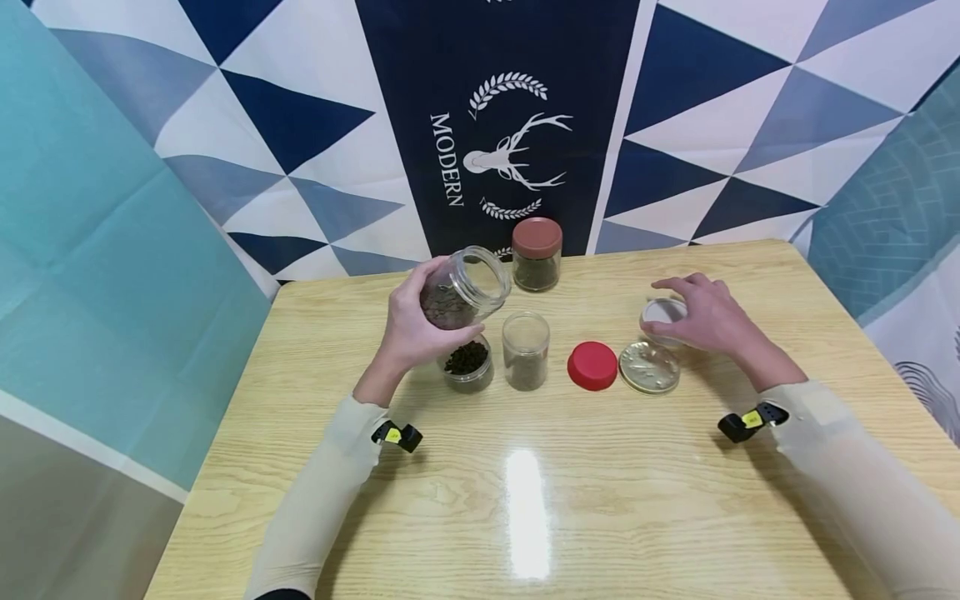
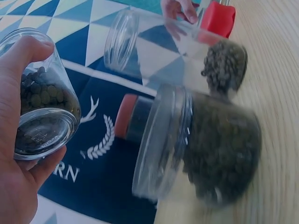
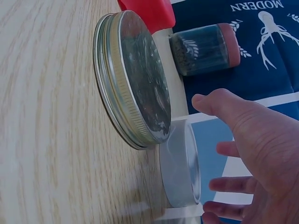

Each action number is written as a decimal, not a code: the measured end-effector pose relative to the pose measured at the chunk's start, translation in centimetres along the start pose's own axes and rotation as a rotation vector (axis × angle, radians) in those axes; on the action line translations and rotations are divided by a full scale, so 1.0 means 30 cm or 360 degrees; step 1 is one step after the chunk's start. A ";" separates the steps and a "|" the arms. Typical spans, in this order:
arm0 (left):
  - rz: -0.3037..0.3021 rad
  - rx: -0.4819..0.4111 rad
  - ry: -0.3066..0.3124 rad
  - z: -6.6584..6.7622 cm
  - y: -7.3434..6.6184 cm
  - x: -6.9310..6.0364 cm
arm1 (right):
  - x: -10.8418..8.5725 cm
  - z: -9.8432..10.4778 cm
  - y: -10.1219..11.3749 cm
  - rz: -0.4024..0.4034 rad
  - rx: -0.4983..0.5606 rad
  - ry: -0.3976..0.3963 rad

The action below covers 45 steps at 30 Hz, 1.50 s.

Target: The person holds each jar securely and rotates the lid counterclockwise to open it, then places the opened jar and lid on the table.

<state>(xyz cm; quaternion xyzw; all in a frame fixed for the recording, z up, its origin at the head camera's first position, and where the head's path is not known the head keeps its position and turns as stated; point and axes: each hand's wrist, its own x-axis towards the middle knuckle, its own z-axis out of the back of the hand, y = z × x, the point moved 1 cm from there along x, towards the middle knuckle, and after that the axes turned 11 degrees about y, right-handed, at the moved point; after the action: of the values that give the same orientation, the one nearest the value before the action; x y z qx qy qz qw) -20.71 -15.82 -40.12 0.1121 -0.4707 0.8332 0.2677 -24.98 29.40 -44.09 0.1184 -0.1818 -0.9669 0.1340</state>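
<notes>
My left hand (image 1: 420,321) grips a clear glass jar (image 1: 455,293), tilted with its open mouth toward the upper right. Dark, flat round pieces lie inside that jar, as the left wrist view shows. Just below it stands an open jar (image 1: 468,377) of dark pellets, beside a slimmer open jar (image 1: 526,342) that has pellets at its bottom. Over at the right, my right hand (image 1: 705,315) hovers at a white lid (image 1: 663,315), thumb and fingers spread around it. In the right wrist view the fingers look apart from the white lid (image 3: 180,163).
A red lid (image 1: 592,365) and a gold-rimmed metal lid (image 1: 649,367) lie between the slim jar and my right hand. At the back, against the patterned cloth, stands a jar with a reddish-brown lid (image 1: 537,253). All stand on a wooden table (image 1: 442,500).
</notes>
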 end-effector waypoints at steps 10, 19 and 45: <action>0.0085 -0.0051 -0.0118 0.092 0.070 -0.088 | 0.001 -0.003 0.010 -0.0022 0.0008 -0.0004; 0.0093 -0.0093 -0.0241 0.163 0.106 -0.132 | -0.003 0.001 0.010 -0.0026 0.0026 -0.0018; 0.0150 -0.0326 -0.0295 0.167 0.149 -0.150 | 0.007 -0.010 0.019 0.0020 0.0026 -0.0075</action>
<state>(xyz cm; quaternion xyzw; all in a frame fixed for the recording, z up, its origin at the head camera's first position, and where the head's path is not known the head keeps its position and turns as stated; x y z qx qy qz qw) -19.76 -23.45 -42.67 0.1383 -0.5807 0.7785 0.1939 -24.98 28.72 -44.19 0.0955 -0.1935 -0.9671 0.1347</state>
